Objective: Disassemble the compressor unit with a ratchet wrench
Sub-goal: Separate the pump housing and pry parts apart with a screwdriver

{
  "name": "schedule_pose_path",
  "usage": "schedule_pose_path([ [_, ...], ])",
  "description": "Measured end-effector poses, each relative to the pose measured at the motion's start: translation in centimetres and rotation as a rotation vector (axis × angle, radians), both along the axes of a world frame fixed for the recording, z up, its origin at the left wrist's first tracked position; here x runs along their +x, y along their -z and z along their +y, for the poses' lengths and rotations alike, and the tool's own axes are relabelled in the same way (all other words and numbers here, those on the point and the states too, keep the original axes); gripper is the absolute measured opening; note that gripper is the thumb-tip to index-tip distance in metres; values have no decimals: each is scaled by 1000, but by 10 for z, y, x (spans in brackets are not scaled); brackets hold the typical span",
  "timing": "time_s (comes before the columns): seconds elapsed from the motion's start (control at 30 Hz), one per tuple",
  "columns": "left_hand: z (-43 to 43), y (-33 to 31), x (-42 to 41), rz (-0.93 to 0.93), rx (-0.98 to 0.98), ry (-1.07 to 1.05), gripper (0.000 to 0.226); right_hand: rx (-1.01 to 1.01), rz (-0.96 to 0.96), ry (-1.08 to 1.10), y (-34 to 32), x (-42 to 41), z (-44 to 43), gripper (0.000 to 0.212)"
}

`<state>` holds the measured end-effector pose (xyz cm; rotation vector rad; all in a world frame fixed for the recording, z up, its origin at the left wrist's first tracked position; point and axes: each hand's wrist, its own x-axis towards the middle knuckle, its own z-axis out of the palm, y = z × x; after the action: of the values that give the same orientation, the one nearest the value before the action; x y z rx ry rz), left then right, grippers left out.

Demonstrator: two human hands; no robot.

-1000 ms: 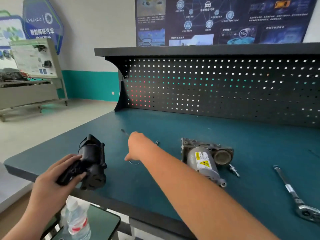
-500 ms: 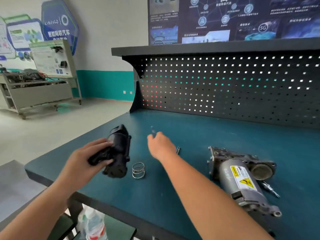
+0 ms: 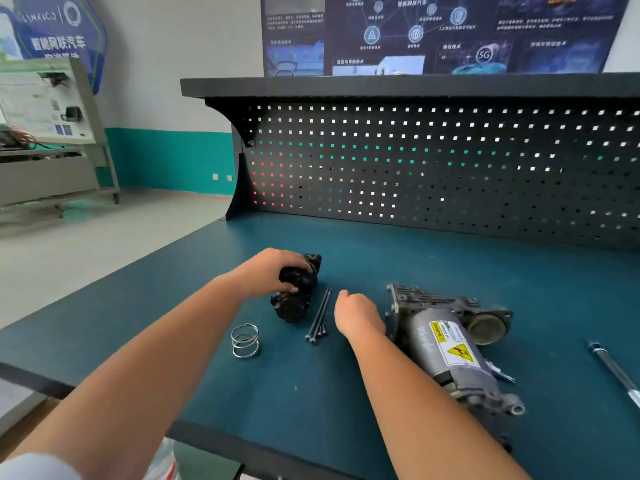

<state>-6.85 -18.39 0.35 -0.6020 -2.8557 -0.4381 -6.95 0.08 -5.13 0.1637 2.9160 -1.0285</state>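
Observation:
The grey compressor body (image 3: 446,344) with a yellow warning label lies on the blue bench to the right of my hands. My left hand (image 3: 268,271) grips a black compressor part (image 3: 296,299) that rests on the bench. Several long black bolts (image 3: 319,317) lie side by side just right of that part. My right hand (image 3: 356,315) hovers beside the bolts with its fingers loosely curled and holds nothing. A steel coil spring (image 3: 245,340) lies in front of the black part. The ratchet wrench handle (image 3: 614,370) shows at the right edge.
The blue bench top (image 3: 311,393) ends at a dark front edge close to me. A black pegboard (image 3: 433,168) with a shelf closes off the back. A small threaded fitting (image 3: 500,374) lies beside the compressor body. A plastic bottle (image 3: 162,462) stands below the bench edge.
My left hand carried the black part further onto the bench and set it down. My right hand drew back from the far side, and the long bolts now lie beside it.

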Motion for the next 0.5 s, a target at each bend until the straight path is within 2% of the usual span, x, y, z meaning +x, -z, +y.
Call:
schedule_pose_path([
  [0.17, -8, 10, 3, 1, 70, -27, 51, 81, 10, -62, 2, 10, -1, 41],
  [0.33, -11, 14, 14, 75, 157, -54, 52, 23, 200, -177, -7, 42, -26, 42],
  [0.5, -14, 32, 42, 156, 365, -110, 47, 302, 443, -464, 15, 84, -46, 41],
])
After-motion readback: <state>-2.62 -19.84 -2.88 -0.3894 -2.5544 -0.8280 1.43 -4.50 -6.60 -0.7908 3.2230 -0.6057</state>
